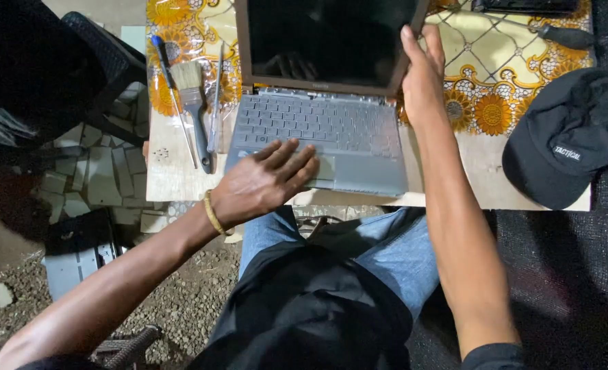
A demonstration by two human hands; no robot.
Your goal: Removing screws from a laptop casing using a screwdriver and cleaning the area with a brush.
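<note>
My hands on the open grey laptop (331, 103)

The laptop sits on the table (482, 171). My left hand (266, 181) lies open and flat on its palm rest, and my right hand (422, 72) grips the right edge of the dark screen (324, 41). Pulled too hard at one corner, I judge the lid could twist and strain the hinge. A paintbrush (193, 103) lies just left.

Bare table edge (482, 171) between laptop (331, 130) and cap (567, 137); brush (193, 103) close left
</note>
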